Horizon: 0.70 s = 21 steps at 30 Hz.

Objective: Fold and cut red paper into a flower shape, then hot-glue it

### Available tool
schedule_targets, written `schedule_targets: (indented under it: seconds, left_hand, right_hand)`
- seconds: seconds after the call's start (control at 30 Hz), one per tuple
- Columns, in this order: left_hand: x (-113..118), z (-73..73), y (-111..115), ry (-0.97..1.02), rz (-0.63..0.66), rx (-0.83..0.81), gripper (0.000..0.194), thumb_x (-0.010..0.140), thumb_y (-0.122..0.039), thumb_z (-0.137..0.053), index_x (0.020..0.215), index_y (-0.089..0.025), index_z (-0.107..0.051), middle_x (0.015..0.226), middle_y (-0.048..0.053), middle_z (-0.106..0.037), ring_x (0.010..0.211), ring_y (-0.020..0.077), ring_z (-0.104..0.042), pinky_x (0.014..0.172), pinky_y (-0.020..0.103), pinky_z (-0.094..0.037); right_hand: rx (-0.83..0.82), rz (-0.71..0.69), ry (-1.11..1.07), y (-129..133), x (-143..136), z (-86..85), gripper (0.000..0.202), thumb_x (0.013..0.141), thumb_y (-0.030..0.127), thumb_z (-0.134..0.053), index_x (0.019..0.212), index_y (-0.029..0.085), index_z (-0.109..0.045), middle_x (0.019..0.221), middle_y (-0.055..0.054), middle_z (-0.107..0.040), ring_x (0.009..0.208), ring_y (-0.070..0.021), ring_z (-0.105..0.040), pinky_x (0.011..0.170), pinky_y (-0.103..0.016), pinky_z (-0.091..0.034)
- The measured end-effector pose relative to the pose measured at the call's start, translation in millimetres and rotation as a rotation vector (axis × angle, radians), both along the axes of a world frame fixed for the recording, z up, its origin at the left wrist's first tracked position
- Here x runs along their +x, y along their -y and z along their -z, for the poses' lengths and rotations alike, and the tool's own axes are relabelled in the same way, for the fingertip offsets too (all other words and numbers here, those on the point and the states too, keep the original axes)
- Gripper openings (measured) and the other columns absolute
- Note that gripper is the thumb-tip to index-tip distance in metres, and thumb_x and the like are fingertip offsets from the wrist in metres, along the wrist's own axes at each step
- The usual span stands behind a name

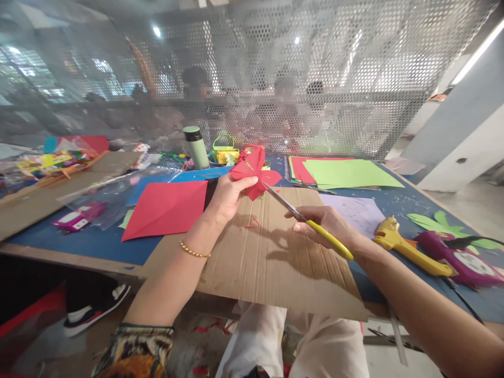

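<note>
- Light trousers [255, 341] show at the bottom centre of the frame, below the edge of a brown cardboard sheet [244, 270] lying on the blue tabletop [129, 253].
- The right hand [326, 223], right of centre, is curled around the yellow handles of the scissors [326, 239]; their blades point up and left, tips at the red paper piece.
- A yellow glue gun [413, 249] and a purple device [462, 257] lie at the right, near that forearm.
- The left hand [226, 198], a gold bracelet [195, 251] on its wrist, pinches the folded red paper piece [255, 163] between thumb and fingers, at the centre and raised over the cardboard.
- Small red scraps [254, 224] lie below it.
- A red sheet [167, 210] lies left of centre; a light green sheet [354, 173] tops a stack at right.
- Behind, a pale green bottle [197, 149] stands beside a small yellow-and-green basket [227, 156].
- A perforated screen [252, 47] spans the top, blurred people beyond it.
</note>
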<state>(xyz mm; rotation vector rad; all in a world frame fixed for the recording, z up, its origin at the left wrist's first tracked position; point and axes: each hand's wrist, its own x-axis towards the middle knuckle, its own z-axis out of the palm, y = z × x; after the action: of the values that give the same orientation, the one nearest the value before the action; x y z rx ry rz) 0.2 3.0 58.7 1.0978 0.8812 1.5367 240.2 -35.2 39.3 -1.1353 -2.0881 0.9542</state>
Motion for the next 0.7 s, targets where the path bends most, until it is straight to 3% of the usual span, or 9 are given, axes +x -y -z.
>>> schedule_targets:
  seconds: [0.23, 0.43, 0.7]
  left_hand:
    - [-0.1, 0.2, 0.2, 0.012, 0.006, 0.005, 0.029, 0.054, -0.025, -0.091, 0.080, -0.019, -0.080, 0.084, 0.002, -0.080, 0.077, 0.0192, -0.073, 0.074, 0.034, -0.060]
    - [-0.8, 1.2, -0.3, -0.018, 0.024, 0.016, 0.030, 0.056, -0.026, -0.091, 0.083, -0.019, -0.080, 0.090, 0.004, -0.082, 0.086, 0.0223, -0.075, 0.088, 0.039, -0.060]
    - [-1.2, 1.4, 0.3, -0.010, 0.020, 0.024, 0.034, 0.054, -0.026, -0.093, 0.084, -0.019, -0.080, 0.089, 0.002, -0.081, 0.085, 0.0210, -0.074, 0.086, 0.038, -0.061]
  right_hand:
    - [-0.028, 0.021, -0.002, 2.5, 0.3, -0.7, 0.085, 0.075, 0.089, -0.066, 0.103, 0.009, -0.078, 0.058, 0.002, -0.048, 0.051, -0.0106, -0.038, 0.048, -0.028, -0.026]
    - [-0.020, 0.008, -0.006, 2.4, 0.8, -0.8, 0.084, 0.077, 0.088, -0.066, 0.103, 0.009, -0.079, 0.058, 0.001, -0.050, 0.052, -0.0109, -0.039, 0.048, -0.028, -0.027]
    - [-0.002, 0.017, -0.006, -0.8, 0.5, 1.3, 0.087, 0.073, 0.091, -0.065, 0.101, 0.010, -0.080, 0.061, 0.001, -0.049, 0.054, -0.0106, -0.036, 0.050, -0.028, -0.027]
